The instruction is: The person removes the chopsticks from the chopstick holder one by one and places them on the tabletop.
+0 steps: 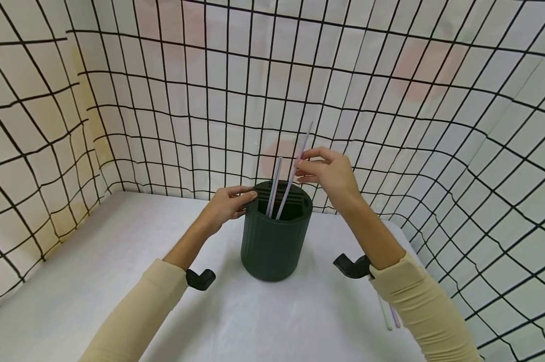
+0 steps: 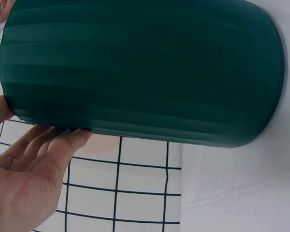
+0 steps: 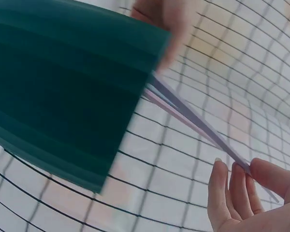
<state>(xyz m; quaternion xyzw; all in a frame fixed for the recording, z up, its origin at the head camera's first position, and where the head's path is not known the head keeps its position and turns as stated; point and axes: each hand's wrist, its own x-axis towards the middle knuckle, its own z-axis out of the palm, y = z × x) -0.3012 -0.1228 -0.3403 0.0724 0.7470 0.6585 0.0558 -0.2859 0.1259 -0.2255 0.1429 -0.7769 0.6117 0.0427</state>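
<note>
A dark green ribbed holder (image 1: 276,246) stands upright on the white table, with slots across the back of its top and a larger opening at the front. My left hand (image 1: 227,208) holds it at the left, thumb on the rim and fingers against the outer wall; in the left wrist view the fingertips (image 2: 82,137) touch the ribbed side. Between thumb and fingers my right hand (image 1: 329,176) pinches a thin lavender straw (image 3: 203,123), whose lower end is inside the front opening. Beside it, more pale straws (image 1: 274,186) lean in that opening, their tops sticking out.
More thin straws (image 1: 388,317) lie on the table (image 1: 272,322) at the right, partly covered by the right sleeve. Black wire mesh (image 1: 209,75) rises behind the holder and along both sides. A black wrist mount (image 1: 354,266) sticks out from each forearm.
</note>
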